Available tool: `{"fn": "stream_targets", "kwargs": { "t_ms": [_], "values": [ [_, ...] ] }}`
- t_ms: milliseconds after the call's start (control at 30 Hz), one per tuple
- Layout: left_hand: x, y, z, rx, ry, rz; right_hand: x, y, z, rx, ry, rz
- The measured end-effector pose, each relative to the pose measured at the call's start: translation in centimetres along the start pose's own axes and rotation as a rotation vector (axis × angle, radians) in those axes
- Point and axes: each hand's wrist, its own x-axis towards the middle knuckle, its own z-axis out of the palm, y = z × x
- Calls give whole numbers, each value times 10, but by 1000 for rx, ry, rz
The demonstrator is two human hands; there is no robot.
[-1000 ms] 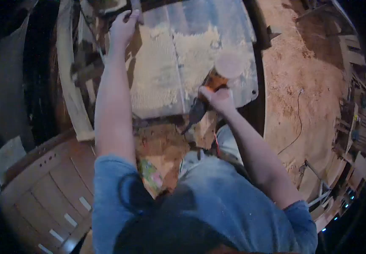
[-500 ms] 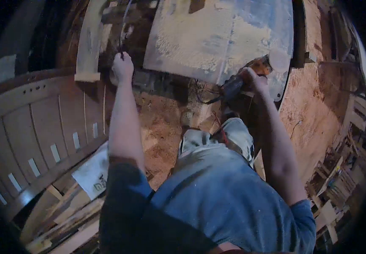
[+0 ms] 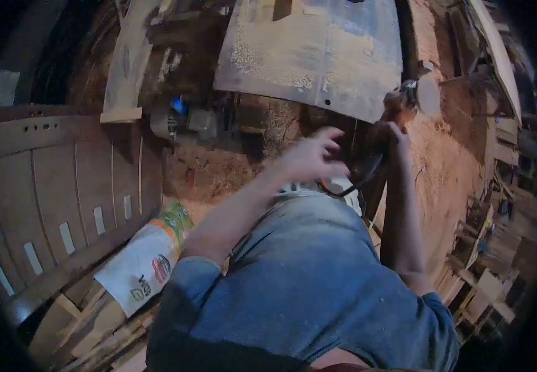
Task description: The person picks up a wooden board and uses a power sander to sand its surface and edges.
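Observation:
My right hand [image 3: 395, 137] is wrapped round an angle grinder [image 3: 403, 99], with an orange head and a pale round disc [image 3: 429, 95]. The grinder is beyond the right edge of a dusty flat metal table [image 3: 268, 68]. From its rear a dark cord [image 3: 367, 172] curves down near my lap. My left hand [image 3: 312, 156] is in front of my waist, fingers spread and slightly blurred, with nothing visible in it. It reaches toward the grinder's rear end but stays apart from it.
At the left stands a slatted wooden panel [image 3: 51, 180]. A white printed sack [image 3: 141, 266] lies beside it on boards. Sawdust [image 3: 436, 186] covers the ground at right, with scrap wood [image 3: 482, 291] at lower right. A pale plank [image 3: 125, 62] extends at upper left.
My left hand has let go of the thin cord at upper left and swung right, in front of my waist. My right hand has carried the grinder off the metal table to the right.

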Motion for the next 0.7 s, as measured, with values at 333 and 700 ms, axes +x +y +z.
{"fn": "stream_targets", "kwargs": {
  "t_ms": [333, 700],
  "values": [
    [-66, 114, 74, -111, -410, 278, -142, -72, -8, 749, -305, -449],
    [-33, 58, 102, -297, -521, -259, -109, 34, -83, 661, 58, -2]
  ]
}}
